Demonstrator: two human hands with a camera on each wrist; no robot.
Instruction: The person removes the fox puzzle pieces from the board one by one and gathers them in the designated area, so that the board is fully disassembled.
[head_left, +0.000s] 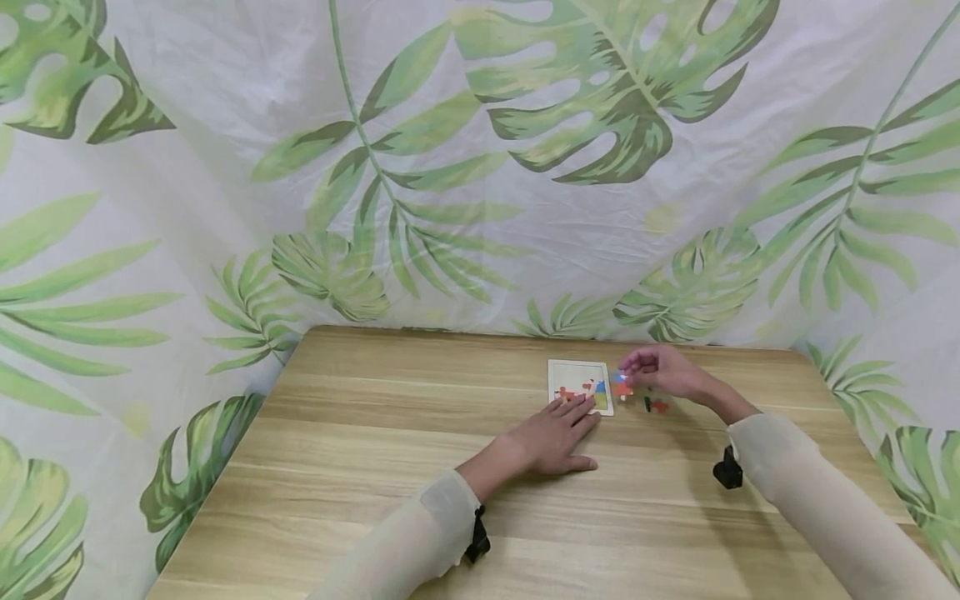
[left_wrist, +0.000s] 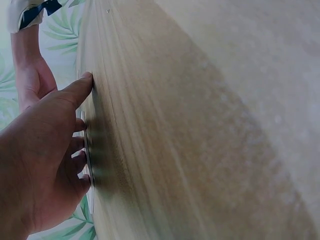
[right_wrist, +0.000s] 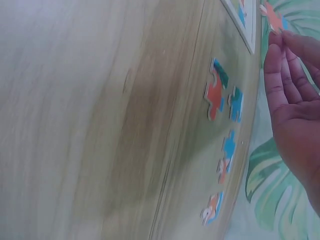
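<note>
A white-rimmed jigsaw tray (head_left: 576,363) lies near the back of the table, partly filled with colourful pieces in its lower part. My left hand (head_left: 557,439) rests with spread, straight fingers over the tray's near edge, hiding some of it. In the left wrist view, its fingertips (left_wrist: 85,182) touch the tray's thin edge. Just right of the tray, my right hand (head_left: 670,373) pinches a red and blue puzzle piece (right_wrist: 273,19) between thumb and fingers, held above the table.
Several loose puzzle pieces lie on the wooden table right of the tray, among them a red and green one (right_wrist: 214,95), a blue and green one (right_wrist: 236,104) and an orange and blue one (right_wrist: 213,207). A leaf-patterned curtain (head_left: 420,183) hangs behind the table's back edge.
</note>
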